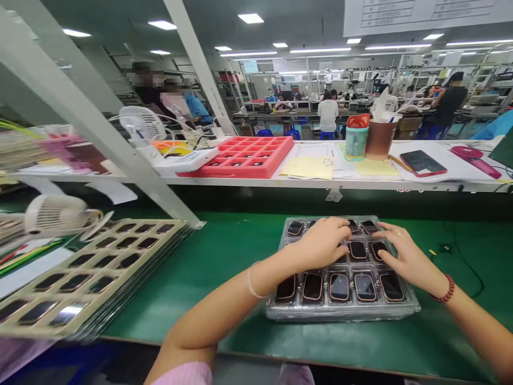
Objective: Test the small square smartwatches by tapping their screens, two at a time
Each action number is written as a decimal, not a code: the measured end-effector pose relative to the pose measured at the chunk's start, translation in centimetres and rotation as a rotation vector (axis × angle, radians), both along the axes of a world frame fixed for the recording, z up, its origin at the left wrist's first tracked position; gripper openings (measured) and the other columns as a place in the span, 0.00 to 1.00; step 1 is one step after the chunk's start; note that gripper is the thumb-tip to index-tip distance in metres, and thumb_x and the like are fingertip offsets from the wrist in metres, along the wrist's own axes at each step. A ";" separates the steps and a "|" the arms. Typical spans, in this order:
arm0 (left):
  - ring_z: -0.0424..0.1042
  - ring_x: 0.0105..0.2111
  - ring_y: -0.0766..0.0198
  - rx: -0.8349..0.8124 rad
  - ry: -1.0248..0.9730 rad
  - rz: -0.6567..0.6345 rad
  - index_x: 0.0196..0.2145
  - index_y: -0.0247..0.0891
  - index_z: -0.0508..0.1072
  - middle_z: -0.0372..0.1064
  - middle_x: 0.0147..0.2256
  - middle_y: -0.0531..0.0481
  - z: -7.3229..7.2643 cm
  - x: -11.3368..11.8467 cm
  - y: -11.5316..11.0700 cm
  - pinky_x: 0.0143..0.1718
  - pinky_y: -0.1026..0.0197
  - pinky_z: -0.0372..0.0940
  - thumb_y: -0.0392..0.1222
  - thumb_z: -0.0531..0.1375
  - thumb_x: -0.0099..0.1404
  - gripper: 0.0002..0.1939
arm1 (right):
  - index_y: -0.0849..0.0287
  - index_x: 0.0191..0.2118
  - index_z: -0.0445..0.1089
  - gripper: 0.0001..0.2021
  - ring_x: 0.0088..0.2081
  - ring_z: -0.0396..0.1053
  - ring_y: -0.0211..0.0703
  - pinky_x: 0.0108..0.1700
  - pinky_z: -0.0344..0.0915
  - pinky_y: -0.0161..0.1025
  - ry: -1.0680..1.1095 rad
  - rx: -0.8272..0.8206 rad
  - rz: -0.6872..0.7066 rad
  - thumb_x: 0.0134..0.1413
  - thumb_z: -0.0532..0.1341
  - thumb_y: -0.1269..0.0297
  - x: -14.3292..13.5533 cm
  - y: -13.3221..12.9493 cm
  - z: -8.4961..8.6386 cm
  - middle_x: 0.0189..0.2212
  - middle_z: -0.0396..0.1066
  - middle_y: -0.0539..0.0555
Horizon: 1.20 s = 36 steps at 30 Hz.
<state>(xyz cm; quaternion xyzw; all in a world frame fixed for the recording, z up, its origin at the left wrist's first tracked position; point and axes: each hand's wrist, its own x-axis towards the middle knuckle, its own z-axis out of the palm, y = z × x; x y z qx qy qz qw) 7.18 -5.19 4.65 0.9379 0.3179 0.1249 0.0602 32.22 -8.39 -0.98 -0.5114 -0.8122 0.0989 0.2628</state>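
Note:
A clear plastic tray [340, 310] filled with rows of smartwatch faces lies on the green bench, seemingly on top of other trays. Over its middle rows hangs my left hand [324, 243], thumb and fingers a little apart, covering several watches. My right hand [404, 259] reaches over the tray's right edge with fingers spread; its thumb and fingertips are around a watch face [377, 251] in the right column. Whether the fingertips touch it I cannot tell. Between both hands a watch face [358, 249] sits in its pocket. No watch shows lifted out.
On the left stands a stack of beige trays [90, 262] with dark watch faces, beside a white fan [60, 214]. A shelf [248, 183] above the bench bears a red tray [256, 160], cups, papers and a phone [422, 162]. A slanted post [148, 187] rises at left.

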 end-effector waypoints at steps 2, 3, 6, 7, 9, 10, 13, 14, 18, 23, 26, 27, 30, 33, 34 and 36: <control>0.62 0.53 0.56 -0.036 0.032 -0.019 0.32 0.38 0.71 0.65 0.52 0.46 0.6 -3.4 -1.5 0.54 0.52 0.56 0.36 0.54 0.62 0.06 | 0.54 0.46 0.67 0.12 0.61 0.49 0.55 0.57 0.55 0.57 -0.053 0.000 0.088 0.56 0.55 0.65 -1.6 -0.8 1.2 0.58 0.57 0.58; 0.62 0.53 0.57 -0.064 0.047 -0.005 0.31 0.39 0.71 0.66 0.51 0.47 0.6 -5.1 -2.3 0.54 0.52 0.56 0.36 0.53 0.63 0.07 | 0.54 0.45 0.68 0.11 0.61 0.49 0.55 0.57 0.55 0.56 -0.077 -0.006 0.152 0.56 0.55 0.65 -2.8 -1.1 1.8 0.57 0.58 0.58; 0.61 0.54 0.55 -0.133 0.038 0.100 0.36 0.40 0.71 0.64 0.53 0.46 -0.2 -9.0 -5.1 0.54 0.51 0.56 0.38 0.58 0.60 0.06 | 0.56 0.42 0.70 0.09 0.60 0.51 0.54 0.58 0.55 0.54 -0.146 -0.026 0.344 0.57 0.56 0.65 -7.2 -2.1 3.1 0.56 0.60 0.58; 0.60 0.55 0.54 -0.144 0.027 0.131 0.40 0.41 0.70 0.62 0.54 0.45 -0.7 -9.7 -6.0 0.55 0.51 0.56 0.39 0.60 0.58 0.11 | 0.57 0.40 0.71 0.08 0.59 0.52 0.54 0.58 0.55 0.54 -0.169 -0.029 0.385 0.57 0.56 0.65 -8.7 -2.3 3.2 0.55 0.61 0.59; 0.56 0.58 0.53 -0.127 0.001 0.207 0.45 0.41 0.68 0.59 0.57 0.43 -1.8 -10.5 -7.3 0.56 0.49 0.55 0.40 0.60 0.57 0.16 | 0.60 0.39 0.71 0.08 0.58 0.54 0.58 0.58 0.55 0.56 -0.211 -0.029 0.419 0.55 0.58 0.64 -11.4 -2.4 3.2 0.55 0.62 0.62; 0.54 0.59 0.52 -0.110 -0.012 0.251 0.44 0.40 0.67 0.57 0.58 0.42 -2.3 -10.6 -7.8 0.57 0.47 0.53 0.40 0.60 0.57 0.16 | 0.62 0.38 0.71 0.09 0.57 0.54 0.59 0.57 0.55 0.57 -0.222 -0.027 0.425 0.54 0.60 0.63 -12.4 -2.5 3.0 0.54 0.62 0.64; 0.53 0.60 0.50 -0.084 -0.053 0.361 0.41 0.38 0.68 0.57 0.58 0.40 -3.8 -10.5 -8.5 0.58 0.43 0.51 0.41 0.59 0.58 0.12 | 0.62 0.36 0.69 0.08 0.56 0.57 0.59 0.55 0.58 0.55 -0.156 -0.038 0.448 0.49 0.63 0.67 -13.8 -2.9 2.4 0.52 0.65 0.64; 0.53 0.60 0.49 -0.093 -0.071 0.380 0.40 0.38 0.68 0.57 0.58 0.40 -4.1 -10.5 -8.5 0.58 0.42 0.51 0.42 0.58 0.58 0.11 | 0.61 0.35 0.68 0.06 0.54 0.59 0.56 0.53 0.61 0.52 -0.103 -0.044 0.456 0.48 0.62 0.69 -13.8 -3.3 2.2 0.50 0.66 0.63; 0.52 0.60 0.49 -0.179 -0.189 0.391 0.37 0.38 0.67 0.58 0.58 0.40 -4.6 -10.8 -8.4 0.57 0.44 0.54 0.40 0.59 0.57 0.09 | 0.57 0.34 0.64 0.04 0.40 0.69 0.47 0.41 0.67 0.43 0.061 -0.012 0.452 0.53 0.57 0.73 -13.0 -5.2 0.9 0.38 0.71 0.57; 0.68 0.48 0.56 -0.263 -0.449 0.305 0.32 0.40 0.65 0.72 0.44 0.44 -4.6 -10.9 -9.0 0.46 0.53 0.65 0.32 0.58 0.55 0.07 | 0.58 0.38 0.64 0.06 0.39 0.71 0.49 0.41 0.67 0.44 0.017 0.185 0.494 0.56 0.53 0.74 -13.0 -6.4 -0.9 0.36 0.74 0.58; 0.74 0.32 0.62 -0.360 -0.622 0.083 0.32 0.41 0.65 0.75 0.32 0.48 -5.1 -10.2 -9.9 0.33 0.62 0.68 0.33 0.59 0.57 0.06 | 0.59 0.39 0.64 0.09 0.37 0.73 0.48 0.39 0.68 0.43 -0.020 0.288 0.555 0.56 0.51 0.76 -13.2 -6.1 -1.1 0.35 0.76 0.59; 0.75 0.30 0.63 -0.401 -0.676 -0.013 0.32 0.41 0.65 0.76 0.31 0.48 -5.3 -10.0 -10.1 0.32 0.63 0.68 0.34 0.60 0.58 0.06 | 0.59 0.40 0.64 0.09 0.37 0.73 0.48 0.38 0.68 0.43 -0.033 0.316 0.564 0.57 0.51 0.75 -13.3 -5.9 -1.0 0.36 0.76 0.60; 0.76 0.30 0.61 -0.479 -0.821 -0.141 0.34 0.41 0.66 0.76 0.32 0.45 -6.1 -9.0 -10.1 0.31 0.64 0.69 0.35 0.60 0.59 0.06 | 0.59 0.39 0.65 0.08 0.35 0.74 0.48 0.36 0.68 0.42 -0.060 0.353 0.569 0.57 0.51 0.75 -13.2 -5.3 -0.7 0.37 0.76 0.61; 0.75 0.30 0.62 -0.552 -0.934 -0.062 0.36 0.40 0.64 0.75 0.33 0.43 -6.5 -8.4 -9.5 0.30 0.64 0.68 0.35 0.58 0.59 0.07 | 0.59 0.37 0.64 0.07 0.35 0.73 0.47 0.36 0.67 0.41 -0.027 0.328 0.581 0.55 0.52 0.75 -13.0 -4.3 -0.7 0.35 0.76 0.59; 0.75 0.30 0.62 -0.575 -0.967 -0.024 0.36 0.39 0.64 0.75 0.33 0.43 -6.5 -8.2 -9.2 0.30 0.64 0.68 0.36 0.58 0.60 0.07 | 0.59 0.37 0.63 0.07 0.35 0.73 0.46 0.36 0.67 0.41 -0.013 0.318 0.585 0.55 0.52 0.75 -12.9 -3.8 -0.7 0.34 0.76 0.58; 0.74 0.30 0.63 -0.606 -1.006 0.045 0.36 0.39 0.63 0.74 0.32 0.44 -6.6 -8.0 -8.4 0.31 0.64 0.68 0.37 0.58 0.61 0.06 | 0.59 0.37 0.63 0.06 0.35 0.71 0.46 0.37 0.66 0.41 -0.014 0.299 0.593 0.55 0.52 0.75 -12.9 -2.7 -0.9 0.33 0.74 0.57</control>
